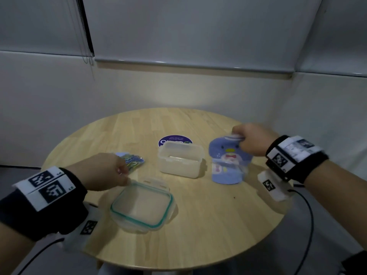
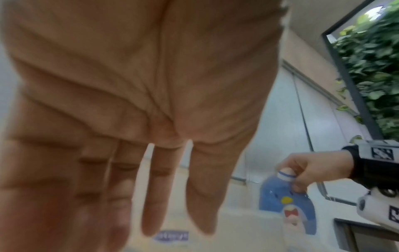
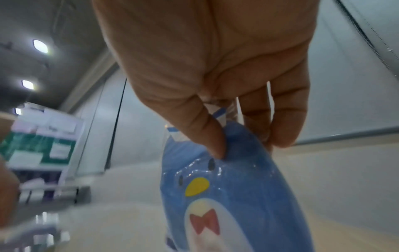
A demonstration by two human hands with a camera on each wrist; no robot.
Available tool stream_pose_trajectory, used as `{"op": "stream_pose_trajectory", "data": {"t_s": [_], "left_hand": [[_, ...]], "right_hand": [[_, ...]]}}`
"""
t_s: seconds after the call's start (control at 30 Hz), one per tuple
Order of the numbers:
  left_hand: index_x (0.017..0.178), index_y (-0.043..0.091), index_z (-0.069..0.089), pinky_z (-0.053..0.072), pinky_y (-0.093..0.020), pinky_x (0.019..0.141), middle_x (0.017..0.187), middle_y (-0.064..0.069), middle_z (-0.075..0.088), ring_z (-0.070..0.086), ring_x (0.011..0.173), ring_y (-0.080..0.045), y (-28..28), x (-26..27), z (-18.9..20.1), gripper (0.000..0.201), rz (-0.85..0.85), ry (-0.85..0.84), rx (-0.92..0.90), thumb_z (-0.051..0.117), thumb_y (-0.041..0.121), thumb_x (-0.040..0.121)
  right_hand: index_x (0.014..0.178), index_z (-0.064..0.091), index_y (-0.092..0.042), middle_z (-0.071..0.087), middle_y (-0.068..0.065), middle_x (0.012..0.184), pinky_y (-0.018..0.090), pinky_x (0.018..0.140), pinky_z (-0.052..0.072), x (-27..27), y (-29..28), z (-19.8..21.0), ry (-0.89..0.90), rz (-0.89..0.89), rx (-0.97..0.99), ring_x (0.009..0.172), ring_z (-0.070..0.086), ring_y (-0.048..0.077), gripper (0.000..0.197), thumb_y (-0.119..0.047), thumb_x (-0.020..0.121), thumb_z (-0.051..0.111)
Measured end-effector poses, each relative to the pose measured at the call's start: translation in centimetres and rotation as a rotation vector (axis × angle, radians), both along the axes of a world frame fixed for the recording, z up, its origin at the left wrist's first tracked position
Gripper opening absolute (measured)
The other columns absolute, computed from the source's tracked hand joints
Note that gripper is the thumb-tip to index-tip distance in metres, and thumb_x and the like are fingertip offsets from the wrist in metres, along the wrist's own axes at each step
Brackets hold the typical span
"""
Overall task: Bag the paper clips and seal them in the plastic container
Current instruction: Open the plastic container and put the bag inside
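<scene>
A blue penguin-print plastic bag (image 1: 228,159) hangs over the right side of the round wooden table (image 1: 198,225). My right hand (image 1: 250,139) pinches the bag (image 3: 228,187) at its top, thumb (image 3: 207,136) in front and fingers behind. A heap of coloured paper clips (image 1: 134,160) lies at the left. My left hand (image 1: 105,171) hovers just in front of them with fingers (image 2: 155,187) straight, holding nothing. The open clear plastic container (image 1: 180,159) stands mid-table. Its teal-rimmed lid (image 1: 142,205) lies in front of it.
A round purple sticker (image 1: 174,140) shows behind the container. Black cables (image 1: 309,225) trail from both wrist cameras off the table's edges. Grey walls close in behind the table.
</scene>
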State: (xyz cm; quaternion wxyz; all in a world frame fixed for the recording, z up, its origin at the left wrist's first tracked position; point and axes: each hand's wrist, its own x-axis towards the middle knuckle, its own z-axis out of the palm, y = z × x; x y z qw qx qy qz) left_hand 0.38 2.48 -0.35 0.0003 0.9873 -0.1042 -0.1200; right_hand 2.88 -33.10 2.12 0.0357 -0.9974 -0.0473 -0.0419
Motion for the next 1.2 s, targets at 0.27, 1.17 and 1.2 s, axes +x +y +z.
{"op": "stream_pose_trajectory", "data": {"t_s": [0.27,1.17,1.2], "left_hand": [[0.129,0.014,0.056,0.052,-0.027,0.092,0.121,0.000,0.068,0.065,0.107,-0.012,-6.1,1.3,3.4,0.043,-0.194,-0.089,-1.071,0.064,0.033,0.091],[0.100,-0.002,0.064,0.058,-0.026,0.058,0.089,-0.017,0.068,0.067,0.061,-0.015,-4.7,3.9,0.6,0.011,0.180,0.022,-1.384,0.055,0.000,0.095],[0.097,0.000,0.065,0.058,-0.023,0.055,0.087,-0.017,0.067,0.067,0.057,-0.011,-4.7,3.9,0.5,0.011,0.179,0.028,-1.386,0.054,0.000,0.095]], "right_hand": [[0.087,0.063,-0.008,0.070,0.013,0.084,0.039,0.075,0.053,-0.7,8.1,4.3,0.072,0.342,0.490,0.078,0.065,0.024,0.019,0.001,0.070,0.065],[0.126,0.058,-0.032,0.059,-0.008,0.128,0.021,0.082,0.037,0.1,-2.2,-4.7,0.405,0.127,-0.162,0.104,0.058,0.014,0.037,-0.026,0.089,0.057],[0.124,0.059,-0.031,0.060,-0.008,0.124,0.022,0.082,0.039,-0.2,-2.3,-4.9,0.392,0.121,-0.139,0.102,0.058,0.013,0.034,-0.030,0.090,0.054]]}}
